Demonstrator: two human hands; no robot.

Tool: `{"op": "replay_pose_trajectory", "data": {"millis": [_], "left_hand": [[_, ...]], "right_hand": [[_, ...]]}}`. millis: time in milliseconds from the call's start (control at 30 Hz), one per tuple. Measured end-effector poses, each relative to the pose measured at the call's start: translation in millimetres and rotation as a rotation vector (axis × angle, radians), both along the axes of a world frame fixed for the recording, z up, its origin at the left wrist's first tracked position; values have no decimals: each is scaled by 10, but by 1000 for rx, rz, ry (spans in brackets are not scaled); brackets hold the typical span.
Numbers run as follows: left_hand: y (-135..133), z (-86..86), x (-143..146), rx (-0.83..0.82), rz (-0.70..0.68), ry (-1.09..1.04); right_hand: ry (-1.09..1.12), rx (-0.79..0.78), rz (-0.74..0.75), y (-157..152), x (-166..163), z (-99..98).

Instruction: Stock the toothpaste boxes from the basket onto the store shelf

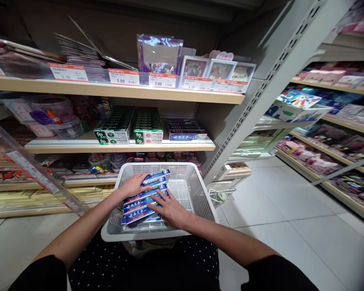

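Observation:
A white mesh basket (197, 190) rests on my lap and holds several blue toothpaste boxes (145, 199) laid side by side. My left hand (132, 186) lies on the left ends of the boxes, its fingers curled over the upper ones. My right hand (170, 209) rests flat on the boxes from the right, its fingers stretched out across them. Neither hand has lifted a box.
Wooden store shelves stand in front. The middle shelf (118, 147) carries green boxes (115, 129) and blue boxes (185, 131). Price tags (123, 76) line the top shelf. A grey metal upright (245, 117) stands at right, beyond it a tiled aisle (291, 218) and more shelves.

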State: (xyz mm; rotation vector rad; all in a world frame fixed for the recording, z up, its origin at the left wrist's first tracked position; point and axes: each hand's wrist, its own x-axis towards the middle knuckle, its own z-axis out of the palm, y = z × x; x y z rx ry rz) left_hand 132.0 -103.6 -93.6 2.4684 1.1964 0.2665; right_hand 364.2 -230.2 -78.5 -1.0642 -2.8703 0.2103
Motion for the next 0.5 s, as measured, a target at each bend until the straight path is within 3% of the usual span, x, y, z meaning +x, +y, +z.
{"op": "replay_pose_trajectory", "data": {"millis": [133,267,367,500], "left_hand": [[196,-22,105,-33,18,-61],[286,-21,81,-33,96,-30],[226,-16,-18,-49,326,91],[81,-43,-164,-97,495,136]], "right_hand": [[24,-28,-184,54,40,-20],[99,-73,-237,100,67,33],[361,-154,-302,264,205,46],[848,-255,-707,736,439,-114]]}}
